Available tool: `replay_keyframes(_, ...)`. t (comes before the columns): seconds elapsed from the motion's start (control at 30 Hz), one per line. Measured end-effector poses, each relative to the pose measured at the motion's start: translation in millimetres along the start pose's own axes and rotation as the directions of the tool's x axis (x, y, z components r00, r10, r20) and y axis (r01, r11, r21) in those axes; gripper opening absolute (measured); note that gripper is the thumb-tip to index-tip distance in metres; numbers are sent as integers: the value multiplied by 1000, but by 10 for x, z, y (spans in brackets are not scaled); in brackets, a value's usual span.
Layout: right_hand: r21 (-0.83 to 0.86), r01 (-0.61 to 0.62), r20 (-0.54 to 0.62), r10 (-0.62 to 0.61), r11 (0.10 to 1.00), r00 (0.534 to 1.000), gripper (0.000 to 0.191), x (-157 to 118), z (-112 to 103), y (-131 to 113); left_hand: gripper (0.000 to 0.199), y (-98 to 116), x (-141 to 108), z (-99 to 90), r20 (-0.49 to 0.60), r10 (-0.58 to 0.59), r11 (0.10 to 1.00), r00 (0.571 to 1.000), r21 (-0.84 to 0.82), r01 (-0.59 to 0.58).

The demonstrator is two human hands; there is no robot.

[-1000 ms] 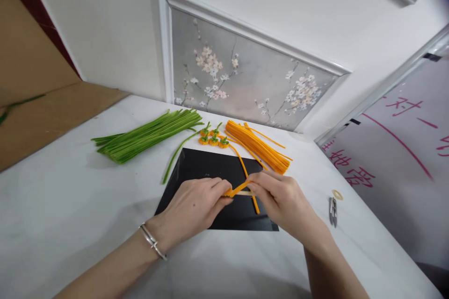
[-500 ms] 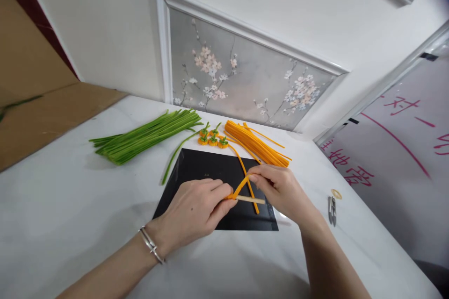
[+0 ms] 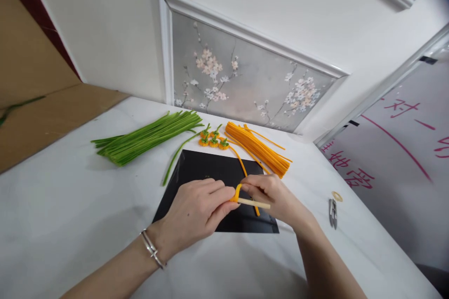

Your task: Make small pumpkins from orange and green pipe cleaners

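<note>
My left hand (image 3: pixel 201 205) is closed on a pale wooden stick (image 3: pixel 254 203) and on the orange pipe cleaner (image 3: pixel 237 192) coiled around it. My right hand (image 3: pixel 275 196) pinches the free end of that pipe cleaner just above the stick. Both hands are over a black mat (image 3: pixel 196 168). Another orange pipe cleaner (image 3: pixel 239 159) runs across the mat, partly hidden by my right hand. Behind the mat sit several small orange coils with green tops (image 3: pixel 213 141). The stick's left end is hidden in my left hand.
A bundle of green pipe cleaners (image 3: pixel 149 138) lies at the back left, with a single green one (image 3: pixel 171 163) beside the mat. An orange bundle (image 3: pixel 259 147) lies at the back right. Small metal snips (image 3: pixel 333 214) and a yellowish ring (image 3: pixel 337 196) rest at the right.
My right hand has moved left and slightly down, closer to my left hand. The free length of orange pipe cleaner is shorter and wraps further around the stick.
</note>
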State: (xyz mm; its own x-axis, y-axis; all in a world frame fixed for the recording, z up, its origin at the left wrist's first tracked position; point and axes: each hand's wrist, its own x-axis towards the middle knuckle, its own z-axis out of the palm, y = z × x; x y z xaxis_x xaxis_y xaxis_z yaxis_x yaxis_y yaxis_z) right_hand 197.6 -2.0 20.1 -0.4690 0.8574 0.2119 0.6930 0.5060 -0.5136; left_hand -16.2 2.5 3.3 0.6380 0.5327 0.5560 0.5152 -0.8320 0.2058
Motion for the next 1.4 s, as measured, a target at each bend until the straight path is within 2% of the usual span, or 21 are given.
replay_keyframes(0.13, -10, -8, 19, 8, 1000, 1000, 27, -26, 55, -5, 28, -17, 0, 24, -39, -34, 999, 999, 15, 35)
replay_keyframes(0.3, -102, 23, 61, -17, 995, 998, 26, -47, 117, -31, 26, -45, -18, 39, -76, -70, 997, 995, 36, 73)
replay_keyframes(0.6, -264, 24, 225, 38, 964, 974, 16, -144, 113, -256, 27, -92, -43, 50, -41, -160, 977, 986, 139, 164)
replay_keyframes(0.87, -296, 86, 238, -14, 951, 971, 22, -235, 16, -400, 15, -132, -22, 49, 4, -242, 939, 970, 253, 233)
replay_keyframes(1.07, -306, 99, 155, -53, 947, 986, 27, -286, -101, -513, 14, -152, -26, 75, 41, -186, 946, 982, 276, 168)
replay_keyframes(1.2, -243, 86, -5, -90, 966, 996, 26, -253, -134, -494, 14, -146, -26, 81, 49, -141, 959, 989, 256, 124)
replay_keyframes(1.4, -152, 50, -239, -86, 987, 967, 23, -109, -108, -290, 9, -112, 2, 89, 121, -147, 957, 982, 268, 110)
